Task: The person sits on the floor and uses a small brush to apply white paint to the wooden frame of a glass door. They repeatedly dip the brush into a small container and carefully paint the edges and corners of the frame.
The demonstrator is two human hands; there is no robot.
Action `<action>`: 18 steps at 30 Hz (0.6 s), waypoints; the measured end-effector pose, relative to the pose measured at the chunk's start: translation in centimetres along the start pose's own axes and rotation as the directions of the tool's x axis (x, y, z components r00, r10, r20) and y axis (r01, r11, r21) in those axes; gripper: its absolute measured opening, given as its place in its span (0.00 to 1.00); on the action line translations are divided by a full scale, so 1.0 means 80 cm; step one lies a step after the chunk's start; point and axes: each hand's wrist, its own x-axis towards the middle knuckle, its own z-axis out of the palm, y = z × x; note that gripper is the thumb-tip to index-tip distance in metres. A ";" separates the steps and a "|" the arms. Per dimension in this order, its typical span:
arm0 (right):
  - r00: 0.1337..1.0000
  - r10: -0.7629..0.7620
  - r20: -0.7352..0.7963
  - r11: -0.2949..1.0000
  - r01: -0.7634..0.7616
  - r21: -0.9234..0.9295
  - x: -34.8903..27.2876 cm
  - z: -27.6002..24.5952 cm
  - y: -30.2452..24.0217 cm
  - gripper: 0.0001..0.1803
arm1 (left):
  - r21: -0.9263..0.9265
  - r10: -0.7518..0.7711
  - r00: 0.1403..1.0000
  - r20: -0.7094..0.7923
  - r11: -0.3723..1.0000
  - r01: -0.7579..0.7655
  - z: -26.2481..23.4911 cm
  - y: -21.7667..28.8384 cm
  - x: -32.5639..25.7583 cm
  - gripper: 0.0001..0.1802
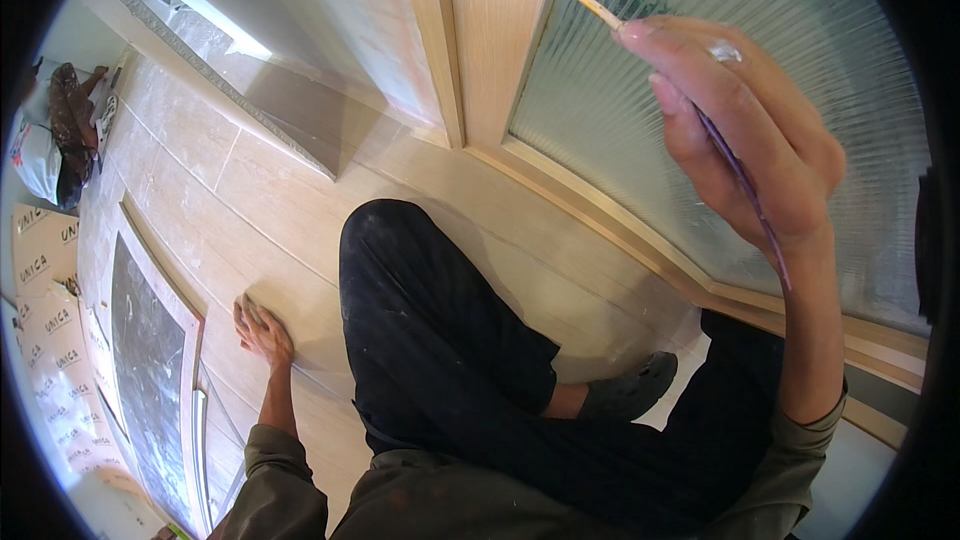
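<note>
Fingers of R hand (740, 120) are pinched round a thin brush (740, 172), purple handle running back along the palm & past the wrist, pale tip poking out beyond thumb & forefinger, up & to the L. Tip is over the wooden frame (500, 50) nr the edge of the ribbed glass (610, 110); can't tell if it's touching. White smear (725, 52) on one R finger. L hand (264, 330) has nothing in it, fingers loosely spread & resting on the tiled floor (240, 230), L of the raised knee. Betw. the arms: black trousers (430, 310), one knee up, plus a foot in dark grey footwear (632, 388) on the floor. Further out, L of the L hand, a dark panel w/ pale edging (150, 340) & whitish smears; beyond that, printed cardboard (50, 330). Far upper L: a white bag (38, 165) next to a stained brown bundle (75, 110), approx. by the wall.
</note>
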 end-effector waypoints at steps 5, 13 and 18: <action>1.000 -0.023 0.009 1.000 0.023 -0.001 0.000 0.002 0.001 0.18 | -0.004 0.001 1.000 0.004 1.000 -0.001 0.000 0.000 0.000 0.25; 0.998 -0.052 0.021 0.999 0.052 -0.008 -0.002 0.003 0.003 0.18 | 0.009 -0.003 1.000 0.007 1.000 0.003 0.000 0.000 0.000 0.26; 0.999 -0.038 0.017 0.999 0.038 -0.005 -0.002 0.005 0.001 0.17 | 0.020 -0.004 1.000 0.009 1.000 0.004 -0.001 0.000 0.000 0.25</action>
